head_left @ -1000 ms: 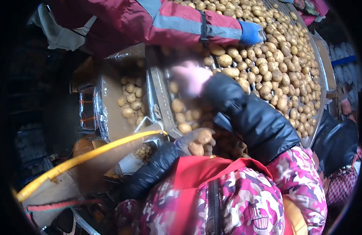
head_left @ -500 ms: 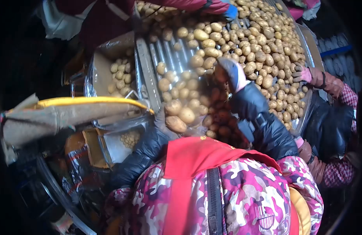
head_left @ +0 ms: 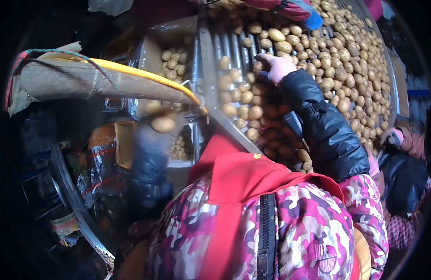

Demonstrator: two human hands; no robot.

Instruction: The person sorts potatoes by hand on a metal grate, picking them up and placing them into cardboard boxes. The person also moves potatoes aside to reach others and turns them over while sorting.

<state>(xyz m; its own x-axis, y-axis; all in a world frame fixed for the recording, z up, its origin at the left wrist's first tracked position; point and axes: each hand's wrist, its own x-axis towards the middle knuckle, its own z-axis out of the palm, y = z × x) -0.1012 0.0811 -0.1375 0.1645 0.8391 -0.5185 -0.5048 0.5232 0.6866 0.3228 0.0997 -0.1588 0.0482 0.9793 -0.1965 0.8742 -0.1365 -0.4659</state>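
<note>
My right hand (head_left: pixel 277 67), in a pink glove, reaches over the ribbed metal table (head_left: pixel 210 79), its fingers curled by a potato (head_left: pixel 259 66) near the edge of the heap. My left hand (head_left: pixel 152 127) is off the table's left side, smeared by motion, with potatoes (head_left: pixel 163 124) at its fingers above the boxes. Smaller groups of potatoes (head_left: pixel 246 97) lie on the ribs between the rail and my right sleeve. A large heap of potatoes (head_left: pixel 344 77) covers the table's right part.
A thick pole (head_left: pixel 99 84) with a yellow hose crosses at left. Below it stand a box of potatoes (head_left: pixel 152 42) and a lower white-lined box (head_left: pixel 193 156). A co-worker's blue-gloved hand (head_left: pixel 313 20) is at the top, another co-worker's hand (head_left: pixel 393 137) at right.
My left hand has swung left off the table with potatoes. My right hand has shifted up toward the ribs. The view has turned, and the right co-worker's hand has drawn back from the heap.
</note>
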